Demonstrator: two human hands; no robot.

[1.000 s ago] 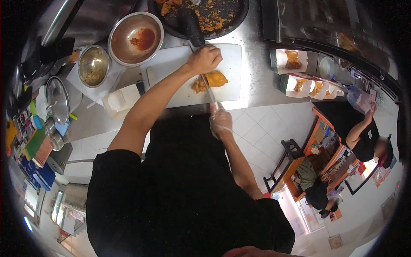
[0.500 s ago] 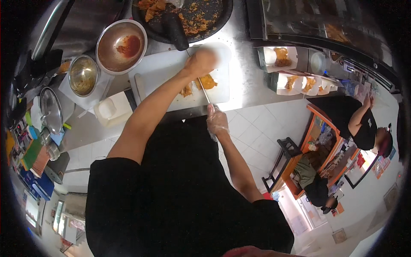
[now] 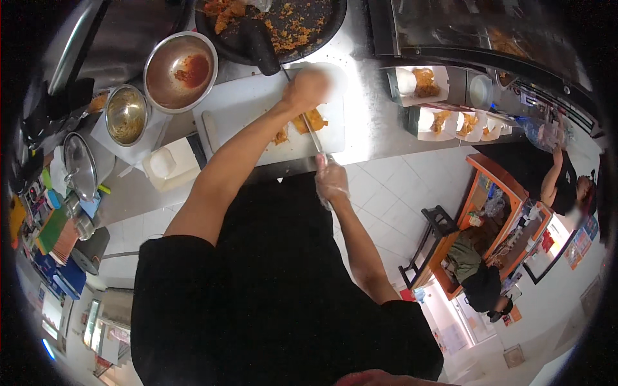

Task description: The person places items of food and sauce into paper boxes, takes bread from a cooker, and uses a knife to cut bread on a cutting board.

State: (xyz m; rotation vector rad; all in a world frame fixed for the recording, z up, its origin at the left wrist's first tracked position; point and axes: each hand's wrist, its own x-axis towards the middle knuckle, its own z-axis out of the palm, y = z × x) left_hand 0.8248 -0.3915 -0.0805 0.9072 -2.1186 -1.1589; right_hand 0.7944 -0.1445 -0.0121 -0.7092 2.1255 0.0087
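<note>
My right hand [image 3: 333, 181], in a clear thin glove, is closed around the handle of a knife. The knife's blade [image 3: 313, 134] slants away from me across an orange-brown fried piece of food [image 3: 315, 119] on a white cutting board [image 3: 241, 109]. Another small fried piece [image 3: 280, 137] lies left of the blade. My bare left hand [image 3: 309, 90] is over the far part of the blade, beyond the food. Its fingers are blurred, so their grip cannot be made out. A narrow metal strip shows past that hand.
A black pan [image 3: 309, 55] with fried bits stands behind the board. Left are a sauce-stained metal bowl [image 3: 164, 90], a smaller bowl [image 3: 122, 132] and a white open box [image 3: 167, 183]. Food boxes [image 3: 428, 136] line the right. Another person's arm [image 3: 552, 177] is at far right.
My right hand and the knife handle have shifted slightly right, changing the blade's slant a little. My left hand stays nearly in place. The person at far right has moved.
</note>
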